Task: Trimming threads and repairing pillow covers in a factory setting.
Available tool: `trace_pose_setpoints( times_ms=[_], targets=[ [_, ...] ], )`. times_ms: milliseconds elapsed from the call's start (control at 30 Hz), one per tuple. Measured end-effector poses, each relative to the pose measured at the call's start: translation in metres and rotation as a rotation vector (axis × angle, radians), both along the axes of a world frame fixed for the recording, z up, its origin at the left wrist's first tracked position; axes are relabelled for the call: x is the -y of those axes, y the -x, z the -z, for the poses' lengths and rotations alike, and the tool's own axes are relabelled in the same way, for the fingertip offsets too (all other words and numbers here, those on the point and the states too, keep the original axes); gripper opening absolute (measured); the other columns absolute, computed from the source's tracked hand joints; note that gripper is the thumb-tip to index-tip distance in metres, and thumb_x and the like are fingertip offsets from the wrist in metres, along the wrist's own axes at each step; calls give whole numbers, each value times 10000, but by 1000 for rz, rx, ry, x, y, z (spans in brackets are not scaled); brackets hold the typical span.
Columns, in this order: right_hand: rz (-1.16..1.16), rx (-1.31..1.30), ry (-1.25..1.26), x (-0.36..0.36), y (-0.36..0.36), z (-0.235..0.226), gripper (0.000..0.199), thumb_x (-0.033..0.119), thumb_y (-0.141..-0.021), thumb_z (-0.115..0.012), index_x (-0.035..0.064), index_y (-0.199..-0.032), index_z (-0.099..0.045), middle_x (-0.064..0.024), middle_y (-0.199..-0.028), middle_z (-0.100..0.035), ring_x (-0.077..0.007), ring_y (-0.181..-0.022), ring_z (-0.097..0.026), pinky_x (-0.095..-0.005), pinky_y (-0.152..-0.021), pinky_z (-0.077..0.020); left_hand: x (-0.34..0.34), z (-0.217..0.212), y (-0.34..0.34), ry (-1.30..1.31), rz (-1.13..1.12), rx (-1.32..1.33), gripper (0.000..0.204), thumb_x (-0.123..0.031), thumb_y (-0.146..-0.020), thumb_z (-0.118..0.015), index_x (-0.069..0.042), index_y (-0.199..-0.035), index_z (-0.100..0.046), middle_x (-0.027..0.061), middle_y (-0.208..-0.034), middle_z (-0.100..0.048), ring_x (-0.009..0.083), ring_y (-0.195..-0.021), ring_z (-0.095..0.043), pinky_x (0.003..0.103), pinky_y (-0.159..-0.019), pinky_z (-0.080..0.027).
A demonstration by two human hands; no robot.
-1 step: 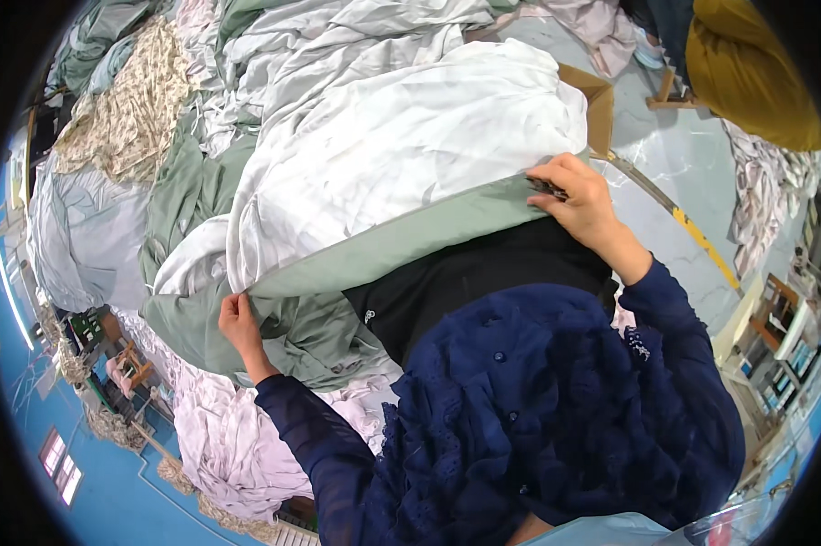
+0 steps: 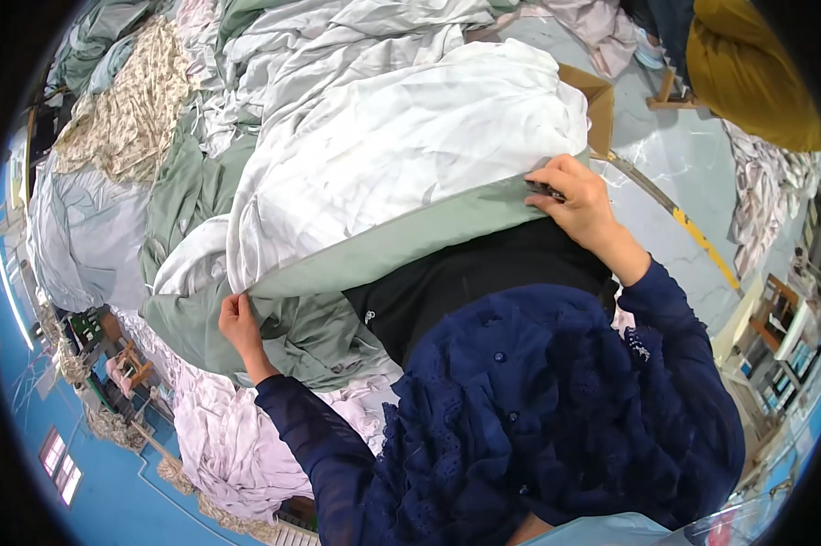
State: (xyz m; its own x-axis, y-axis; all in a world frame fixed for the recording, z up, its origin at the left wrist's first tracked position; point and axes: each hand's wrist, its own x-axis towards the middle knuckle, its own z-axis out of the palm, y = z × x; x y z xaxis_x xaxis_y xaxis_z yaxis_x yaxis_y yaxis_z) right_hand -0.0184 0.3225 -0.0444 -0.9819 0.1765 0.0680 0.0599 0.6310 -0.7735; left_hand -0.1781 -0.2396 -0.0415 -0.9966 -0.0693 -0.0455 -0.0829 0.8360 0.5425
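Both hands pinch one folded hem: the left hand [image 2: 239, 325] clamps its lower-left end, the right hand [image 2: 576, 205] its upper-right end. That sage-green and white sheet [image 2: 401, 173] lies stretched diagonally across the cloth pile [image 2: 201, 109]. An open cardboard box [image 2: 598, 105] sits behind, beside bare grey floor [image 2: 674, 173] at right.
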Motion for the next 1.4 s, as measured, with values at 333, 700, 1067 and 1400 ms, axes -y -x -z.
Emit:
trace_pose_setpoints(
  times_ms=[333,700,1067,1400],
  targets=[
    [134,-71,11,-7,5,13,153,-73,-761,-674,23,-844,-587,-92,-775,-568,-209,-630,-566,-302,-573,-450,2,5,0,31,0,-1,143,-99,-874,-633,9,-783,-610,-26,-650,-522,60,-613,-433,228,-572,-378],
    [638,128,-610,-174,3,60,151,183,-896,-614,75,-998,-643,-126,-858,-678,-282,-750,-663,-377,-629,-491,6,14,-1,-48,-10,-16,131,-94,-878,-632,4,-793,-611,-36,-653,-516,53,-615,-427,220,-571,-372],
    [33,119,264,-74,10,25,250,4,-752,-746,28,-980,-646,-7,-973,-595,-86,-743,-527,-224,-681,-430,19,17,-11,-57,-46,5,128,-95,-901,-621,10,-830,-632,-59,-661,-484,40,-609,-389,210,-544,-328],
    [42,82,105,-58,8,25,189,48,-762,-754,18,-826,-578,-67,-734,-552,-168,-627,-519,-283,-572,-428,26,23,-9,-27,-31,2,130,-102,-904,-621,8,-835,-637,-52,-668,-497,45,-617,-397,210,-560,-343]
  ],
)
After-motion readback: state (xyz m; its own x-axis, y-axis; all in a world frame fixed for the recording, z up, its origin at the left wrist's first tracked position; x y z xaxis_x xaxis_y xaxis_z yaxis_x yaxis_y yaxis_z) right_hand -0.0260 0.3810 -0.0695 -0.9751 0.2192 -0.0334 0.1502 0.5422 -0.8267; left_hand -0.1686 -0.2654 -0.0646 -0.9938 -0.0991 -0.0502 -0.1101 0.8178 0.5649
